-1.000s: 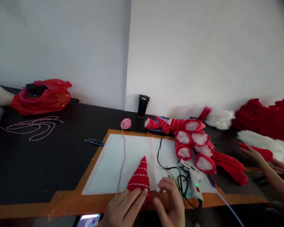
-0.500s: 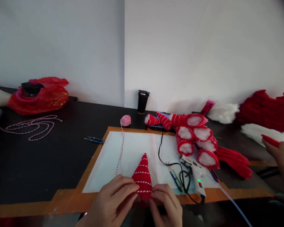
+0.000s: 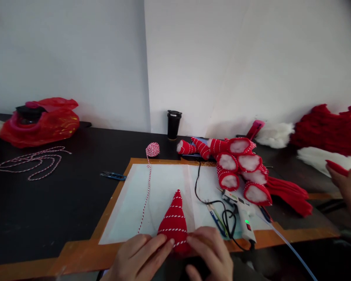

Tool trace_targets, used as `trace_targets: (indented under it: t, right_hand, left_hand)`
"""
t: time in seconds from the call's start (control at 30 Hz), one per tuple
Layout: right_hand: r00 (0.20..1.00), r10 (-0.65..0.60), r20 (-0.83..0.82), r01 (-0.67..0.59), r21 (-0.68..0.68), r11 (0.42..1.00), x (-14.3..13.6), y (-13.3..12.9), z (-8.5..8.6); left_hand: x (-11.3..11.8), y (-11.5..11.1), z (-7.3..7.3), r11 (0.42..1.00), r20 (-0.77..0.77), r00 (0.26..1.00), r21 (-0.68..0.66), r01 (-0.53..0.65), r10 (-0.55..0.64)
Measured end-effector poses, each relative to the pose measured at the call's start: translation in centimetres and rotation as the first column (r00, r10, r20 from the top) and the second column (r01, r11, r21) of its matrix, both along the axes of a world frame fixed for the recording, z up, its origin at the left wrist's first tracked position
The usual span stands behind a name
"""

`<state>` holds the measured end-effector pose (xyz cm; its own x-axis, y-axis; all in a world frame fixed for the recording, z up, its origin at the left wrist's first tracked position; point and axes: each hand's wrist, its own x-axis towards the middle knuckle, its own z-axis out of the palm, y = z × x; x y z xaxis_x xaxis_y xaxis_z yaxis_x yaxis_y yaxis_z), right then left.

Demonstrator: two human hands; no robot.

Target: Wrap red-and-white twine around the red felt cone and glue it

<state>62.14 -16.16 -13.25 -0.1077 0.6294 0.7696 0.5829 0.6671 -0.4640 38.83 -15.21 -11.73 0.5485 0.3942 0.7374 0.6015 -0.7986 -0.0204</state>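
A red cone (image 3: 174,222) wound with red-and-white cord stands point up at the front edge of the white sheet (image 3: 128,199). My left hand (image 3: 142,255) grips its lower left side, fingers pressed together. On its lower right side, my right hand (image 3: 212,249) holds the cone between bent fingers and thumb. The cone's bottom edge is partly hidden and blurred. Striped cord (image 3: 148,183) runs from a small ball (image 3: 152,149) down the sheet towards my left hand.
Right of the cone lie a glue gun (image 3: 242,214) with a green light, snips (image 3: 216,220) and several stuffed red cones (image 3: 250,163). Behind stands a black cup (image 3: 173,125). At left are loose cord (image 3: 32,160) and a red bag (image 3: 46,125). Another person's hand (image 3: 346,185) holds red fabric.
The view has shifted slightly. My hands have moved a little lower around the cone, and more of its left side shows. My right thumb has come away from the cone's lower edge.
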Motion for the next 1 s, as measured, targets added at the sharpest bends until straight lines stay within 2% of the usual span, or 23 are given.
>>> trace_targets:
  t: [0.03,0.07,0.1,0.13,0.17,0.23,0.33,0.43,0.53,0.6,0.67,0.73,0.77,0.83,0.87,0.93,1.0]
  right_hand:
    - [0.992,-0.124,-0.017,0.124,-0.001,0.992,1.0,0.3,0.2]
    - [0.959,-0.282,-0.023,0.281,-0.022,0.959,2.2,0.6,0.4]
    - [0.897,-0.441,0.014,0.441,-0.036,0.897,3.6,1.1,0.5]
    - [0.809,-0.583,0.079,0.587,-0.042,0.808,5.0,1.7,0.5]
    - [0.737,-0.654,0.17,0.668,-0.044,0.743,6.4,2.2,0.5]
    - [0.641,-0.675,0.364,0.737,-0.05,0.674,8.8,3.3,0.2]
    - [0.537,-0.64,0.549,0.781,-0.036,0.624,10.7,4.3,-0.4]
    - [0.472,-0.675,0.567,0.841,-0.06,0.538,11.0,4.4,-0.7]
    - [0.456,-0.712,0.533,0.873,-0.111,0.475,10.8,4.0,-0.7]
    - [0.486,-0.694,0.531,0.862,-0.163,0.479,10.7,3.7,-0.8]
    - [0.557,-0.638,0.532,0.822,-0.244,0.514,10.5,3.5,-0.9]
    - [0.635,-0.615,0.467,0.77,-0.315,0.556,10.4,3.4,-1.1]
    - [0.667,-0.638,0.384,0.745,-0.337,0.576,10.3,3.2,-1.1]
    - [0.701,-0.708,0.087,0.687,-0.35,0.637,10.2,2.6,-0.7]
    - [0.686,-0.72,-0.1,0.652,-0.355,0.67,10.2,2.1,-0.4]
    - [0.601,-0.684,-0.414,0.557,-0.396,0.73,10.1,0.5,0.5]
    - [0.576,-0.629,-0.522,0.419,-0.472,0.775,9.6,-1.6,1.4]
  left_hand:
    - [0.0,-0.1,-0.1,1.0,0.006,1.0,-0.013,-0.011,0.011]
    - [0.0,-0.2,-0.2,0.999,0.008,1.0,-0.028,-0.024,0.024]
    - [-0.1,-0.2,-0.3,0.999,0.008,0.999,-0.041,-0.034,0.034]
    - [0.0,-0.3,-0.5,0.998,0.011,0.999,-0.044,-0.034,0.035]
    - [0.0,-0.3,-0.6,0.998,0.013,0.999,-0.047,-0.032,0.033]
    - [0.1,-0.4,-0.8,0.999,0.028,0.999,-0.042,-0.027,0.028]
    - [0.4,-0.3,-0.9,1.0,0.083,0.996,-0.015,-0.021,0.023]
    - [0.6,-0.1,-0.8,1.0,0.105,0.994,-0.008,-0.01,0.011]
    - [0.8,0.2,-0.8,1.0,0.12,0.993,0.004,0.0,-0.001]
    - [1.0,0.4,-0.9,0.999,0.145,0.989,0.027,0.019,-0.022]
    - [1.3,0.6,-1.0,0.998,0.17,0.985,0.049,0.028,-0.036]
    - [1.5,0.7,-1.0,0.999,0.183,0.983,0.045,0.017,-0.025]
    - [1.5,0.8,-1.1,0.999,0.184,0.983,0.037,0.008,-0.014]
    - [1.5,0.8,-1.0,1.0,0.184,0.983,0.016,-0.007,0.004]
    - [1.5,0.8,-1.0,1.0,0.179,0.984,0.006,-0.009,0.008]
    - [1.4,0.7,-0.8,1.0,0.175,0.985,-0.004,-0.007,0.008]
    - [1.4,0.7,-0.7,1.0,0.175,0.985,-0.01,0.0,0.002]
